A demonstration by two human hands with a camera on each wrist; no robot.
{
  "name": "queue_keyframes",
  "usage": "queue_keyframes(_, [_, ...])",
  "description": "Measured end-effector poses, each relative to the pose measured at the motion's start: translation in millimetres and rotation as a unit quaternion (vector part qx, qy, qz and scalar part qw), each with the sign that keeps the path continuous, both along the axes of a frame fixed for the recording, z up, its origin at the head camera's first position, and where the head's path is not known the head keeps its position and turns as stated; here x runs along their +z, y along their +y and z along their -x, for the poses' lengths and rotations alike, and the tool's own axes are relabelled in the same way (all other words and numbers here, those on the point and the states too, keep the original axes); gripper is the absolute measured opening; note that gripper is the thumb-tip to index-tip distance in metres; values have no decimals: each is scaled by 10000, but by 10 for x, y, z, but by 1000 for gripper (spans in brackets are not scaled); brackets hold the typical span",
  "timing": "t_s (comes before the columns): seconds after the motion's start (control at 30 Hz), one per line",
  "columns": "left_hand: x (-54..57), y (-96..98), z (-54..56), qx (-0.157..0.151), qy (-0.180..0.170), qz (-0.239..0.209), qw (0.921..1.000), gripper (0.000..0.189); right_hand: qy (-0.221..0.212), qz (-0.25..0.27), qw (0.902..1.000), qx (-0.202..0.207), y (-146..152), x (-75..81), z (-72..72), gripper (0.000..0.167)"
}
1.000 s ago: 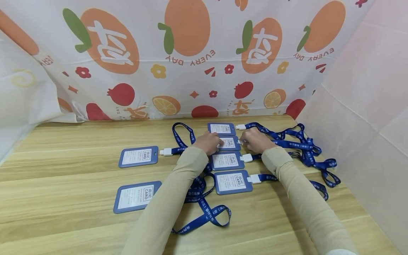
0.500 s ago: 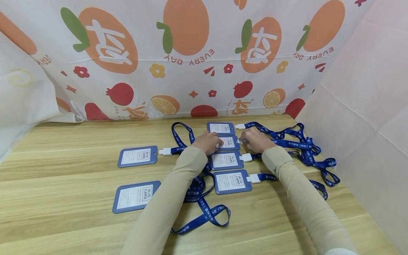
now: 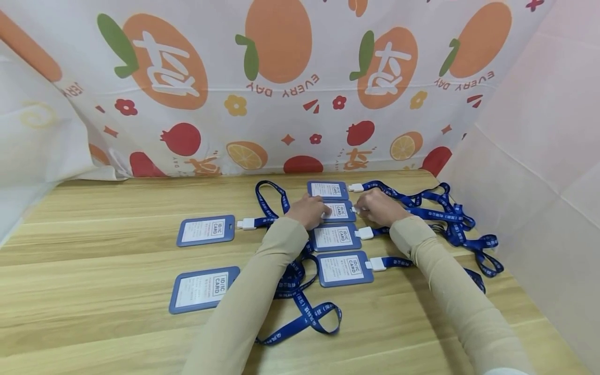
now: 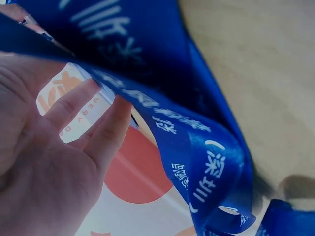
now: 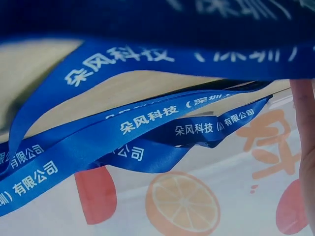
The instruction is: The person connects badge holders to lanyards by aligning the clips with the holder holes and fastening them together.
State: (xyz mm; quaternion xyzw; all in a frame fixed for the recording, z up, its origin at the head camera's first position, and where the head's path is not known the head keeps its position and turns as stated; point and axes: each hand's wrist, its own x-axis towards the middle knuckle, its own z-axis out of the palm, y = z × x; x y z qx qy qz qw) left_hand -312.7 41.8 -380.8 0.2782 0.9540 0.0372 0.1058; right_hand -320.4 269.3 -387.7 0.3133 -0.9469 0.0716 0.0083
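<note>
In the head view a column of blue-framed ID badge holders lies on the table. My left hand point(image 3: 308, 211) grips the left end of the second badge holder from the back point(image 3: 341, 211), covering part of it. At that holder's right end, my right hand point(image 3: 380, 206) pinches the white clip point(image 3: 354, 210) of its lanyard; most of the clip is hidden by the fingers. A blue lanyard point(image 4: 211, 162) with white lettering crosses in front of the left hand in the left wrist view. Blue straps point(image 5: 147, 118) fill much of the right wrist view, where only a finger edge shows.
Behind the held holder lies another badge holder point(image 3: 327, 190); two more point(image 3: 334, 237) lie in front. Two badge holders point(image 3: 206, 230) sit further left. Lanyards point(image 3: 454, 224) tangle at the right, others point(image 3: 300, 312) between the arms. A fruit-print cloth point(image 3: 281, 120) hangs behind the table.
The head view has shifted slightly. Both hands keep their places at the same badge holder, with no clear movement of the holder or clip.
</note>
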Motion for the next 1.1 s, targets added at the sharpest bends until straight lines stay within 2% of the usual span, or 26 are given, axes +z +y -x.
queue_keyframes(0.33, [43,-12,-49,-73,105,-36,9999,38,78,-190,9996,184,21,10,-20,25])
queue_keyframes(0.7, [-2,11,28,22,-20,-1,10000,41,36,-135,9998,114,16,14,-2,24])
queue_keyframes(1.1, [-12,5,34,-29,-5,9,10000,40,44,-125,9997,196,-8,26,-10,24])
